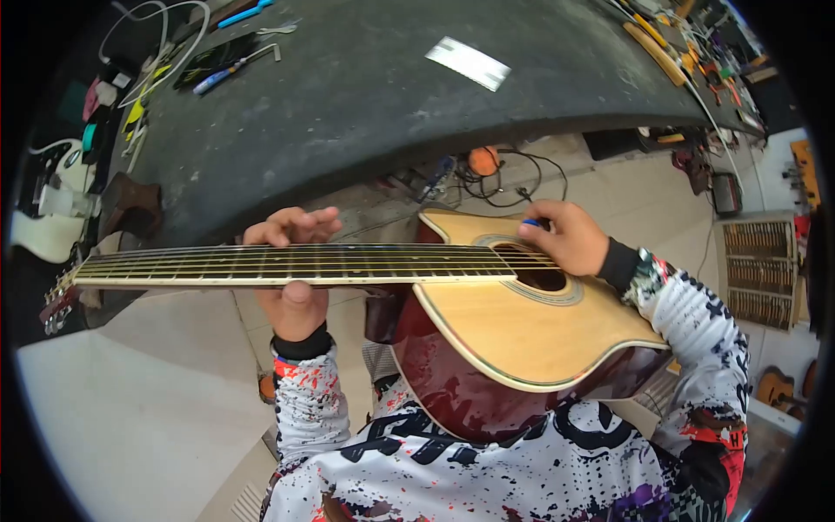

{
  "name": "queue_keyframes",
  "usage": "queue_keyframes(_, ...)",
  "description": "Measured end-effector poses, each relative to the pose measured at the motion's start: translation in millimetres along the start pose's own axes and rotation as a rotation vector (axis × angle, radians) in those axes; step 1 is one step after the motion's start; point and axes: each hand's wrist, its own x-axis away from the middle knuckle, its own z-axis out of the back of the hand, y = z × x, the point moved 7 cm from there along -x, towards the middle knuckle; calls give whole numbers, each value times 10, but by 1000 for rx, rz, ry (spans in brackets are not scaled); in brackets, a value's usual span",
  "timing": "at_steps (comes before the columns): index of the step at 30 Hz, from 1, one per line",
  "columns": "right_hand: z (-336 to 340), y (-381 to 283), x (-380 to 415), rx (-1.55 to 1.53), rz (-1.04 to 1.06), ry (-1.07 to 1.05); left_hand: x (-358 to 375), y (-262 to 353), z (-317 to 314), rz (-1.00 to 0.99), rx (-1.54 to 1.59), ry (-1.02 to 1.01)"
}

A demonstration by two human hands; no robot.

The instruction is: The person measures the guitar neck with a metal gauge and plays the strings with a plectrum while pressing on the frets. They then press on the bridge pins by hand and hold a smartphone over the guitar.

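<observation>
An acoustic guitar (513, 335) with a pale wood top and dark red sides lies across my lap, its neck reaching to the left. My left hand (296, 300) is around the guitar neck (374, 263), thumb on the near side and fingers coming up at the far edge. One fingertip is right at the strings; the other fingers are raised off them. My right hand (570, 239) is closed in a pinch on a small blue guitar pick (530, 224), over the strings beside the sound hole (544, 277).
A dark workbench (348, 96) stretches ahead, with a metal plate (468, 63), a blue-handled hex tool (230, 76) and a brown neck rest (130, 207) on it. More tools lie at the right end. Below are cables (500, 178) and an orange ball-like object (484, 161).
</observation>
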Motion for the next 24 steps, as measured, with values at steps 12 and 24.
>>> queue_keyframes(12,47,-154,76,37,46,45,-4,-19,-50,63,78,3)
queue_keyframes(24,25,-171,155,-84,246,52,-34,19,-161,-15,108,-175)
